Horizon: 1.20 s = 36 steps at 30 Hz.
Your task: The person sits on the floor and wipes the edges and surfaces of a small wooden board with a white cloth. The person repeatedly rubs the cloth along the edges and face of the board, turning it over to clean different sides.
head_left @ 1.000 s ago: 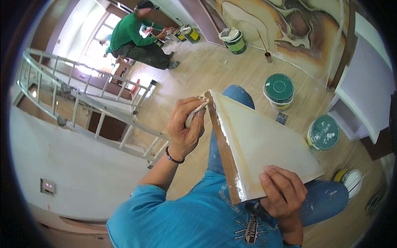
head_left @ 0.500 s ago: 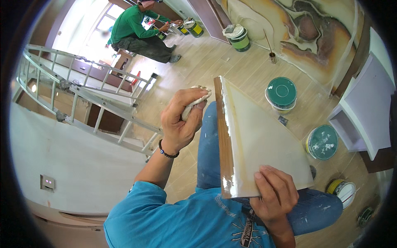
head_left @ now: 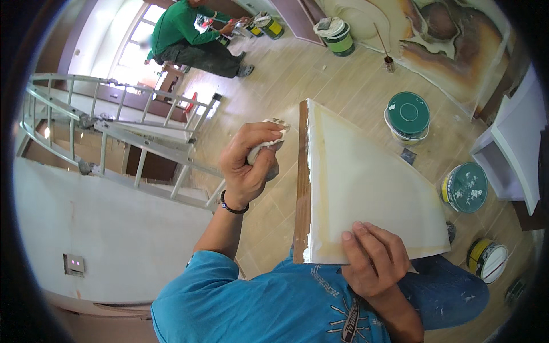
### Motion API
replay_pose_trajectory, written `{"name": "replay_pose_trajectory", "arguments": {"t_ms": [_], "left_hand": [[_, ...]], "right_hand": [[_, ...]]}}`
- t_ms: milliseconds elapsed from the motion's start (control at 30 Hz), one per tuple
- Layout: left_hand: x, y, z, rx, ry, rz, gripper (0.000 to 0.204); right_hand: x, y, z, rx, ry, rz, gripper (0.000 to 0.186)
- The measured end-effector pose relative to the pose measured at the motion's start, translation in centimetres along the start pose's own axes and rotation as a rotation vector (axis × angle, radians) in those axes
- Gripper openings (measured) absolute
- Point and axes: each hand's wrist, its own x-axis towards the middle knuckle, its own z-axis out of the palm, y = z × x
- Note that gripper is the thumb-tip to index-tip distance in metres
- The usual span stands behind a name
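Panel (head_left: 377, 177), pale-faced and roughly triangular, right in the middle of the action, lower edge close by the blue T-shirt (head_left: 257, 297). Down its left side, a narrow brown wooden strip (head_left: 302, 183), long axis running almost straight away from the body, and look, ragged white smears (head_left: 309, 140) along the seam between wood and pale face. Just left of the panel, level with the strip's upper half: left hand (head_left: 246, 163), fingers curled snugly round a crumpled off-white cloth (head_left: 283, 130), one end poking out toward the wood. Close, but not touching; a slim gap, wood-look floor (head_left: 280, 200) showing through. From cloth to strip, then: straight across to the right, square to the strip's length. Down at the panel's lower edge, right hand (head_left: 377, 257), fingers laid over the pale face in a firm grasp, thumb out of sight, exact pinch behind impossible to tell. Nearer to the strip's upper stretch: left hand, clearly. Nearer to its bottom end: right hand. Right of the panel, a green-lidded tub (head_left: 408, 117); far left of the panel, an aluminium ladder (head_left: 131, 151).
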Motion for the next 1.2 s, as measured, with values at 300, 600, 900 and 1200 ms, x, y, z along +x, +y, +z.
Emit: {"name": "replay_pose_trajectory", "arguments": {"t_ms": [300,600,900,1200], "left_hand": [[-2.5,1.0,-2.0,0.028,-0.073,-0.004,0.030],[-1.3,1.8,-2.0,0.027,-0.233,0.137,0.030],[-0.4,1.7,-1.0,-0.002,-0.281,0.143,0.029],[0.7,3.5,-1.8,0.022,-0.407,0.261,0.026]], "right_hand": [[-0.4,-0.8,2.0,0.034,-0.020,-0.015,0.025],[-0.1,-0.4,0.9,0.048,-0.019,-0.053,0.039],[1.1,-0.5,-0.4,0.044,-0.082,-0.012,0.052],[0.8,0.1,-0.6,0.034,-0.093,-0.035,0.051]]}}
